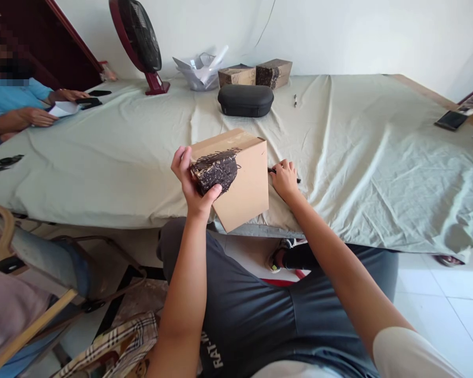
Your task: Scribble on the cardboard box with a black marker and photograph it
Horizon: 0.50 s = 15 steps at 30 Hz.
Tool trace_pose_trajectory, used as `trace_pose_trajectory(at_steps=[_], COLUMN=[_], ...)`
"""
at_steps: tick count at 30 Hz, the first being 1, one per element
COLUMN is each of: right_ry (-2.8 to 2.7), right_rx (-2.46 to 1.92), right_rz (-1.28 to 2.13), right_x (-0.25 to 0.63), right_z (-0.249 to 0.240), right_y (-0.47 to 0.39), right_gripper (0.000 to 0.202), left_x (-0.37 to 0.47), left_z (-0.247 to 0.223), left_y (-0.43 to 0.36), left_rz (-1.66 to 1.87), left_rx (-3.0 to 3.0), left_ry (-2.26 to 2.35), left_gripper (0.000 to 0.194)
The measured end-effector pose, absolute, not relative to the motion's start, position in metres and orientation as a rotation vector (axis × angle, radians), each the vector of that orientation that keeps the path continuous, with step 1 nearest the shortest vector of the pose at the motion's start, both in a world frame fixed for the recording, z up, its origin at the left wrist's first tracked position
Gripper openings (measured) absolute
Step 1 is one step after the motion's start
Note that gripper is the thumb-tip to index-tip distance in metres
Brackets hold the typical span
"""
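A cardboard box (246, 181) sits tilted at the front edge of the cloth-covered table. Dark, stringy material with pale flecks (216, 170) covers its left corner. My left hand (195, 184) grips that corner, thumb in front and fingers behind the left side. Right of the box, my right hand (285, 178) rests on the cloth with its fingers curled over a thin black object (298, 180). Only the ends of that object show, so I cannot tell what it is.
Behind the box are a black case (246, 101), two more boxes (274, 73), a plastic basket (203, 73) and a fan (142, 47). A small pen (295, 100) lies on the tablecloth (350, 126). At the left, a person (8, 110) holds paper.
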State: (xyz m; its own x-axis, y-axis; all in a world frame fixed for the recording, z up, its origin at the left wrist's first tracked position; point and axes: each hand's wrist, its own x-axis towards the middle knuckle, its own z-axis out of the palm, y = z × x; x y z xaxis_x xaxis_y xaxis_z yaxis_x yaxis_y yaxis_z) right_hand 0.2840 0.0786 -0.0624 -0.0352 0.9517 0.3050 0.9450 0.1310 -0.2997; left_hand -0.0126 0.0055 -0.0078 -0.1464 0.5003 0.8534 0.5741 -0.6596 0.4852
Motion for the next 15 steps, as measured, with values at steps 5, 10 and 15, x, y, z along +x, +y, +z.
trace_pose_trajectory(at_steps=[5, 10, 15], right_ry=[-1.934, -1.860, -1.837], right_rx=[-1.783, -1.066, -0.815], right_rz=[0.110, 0.603, 1.210], right_x=[0.290, 0.295, 0.288], right_z=[-0.057, -0.045, -0.052], right_y=[0.072, 0.034, -0.009], right_gripper=[0.032, 0.073, 0.124], left_x=[-0.015, -0.008, 0.009], left_z=[-0.008, -0.006, -0.005], left_y=[0.007, 0.003, -0.002], left_rz=[-1.989, -1.969, -1.932], left_rx=[-2.013, -1.996, -2.182], left_ry=[-1.198, -1.232, -1.331], left_gripper=[0.106, 0.109, 0.123])
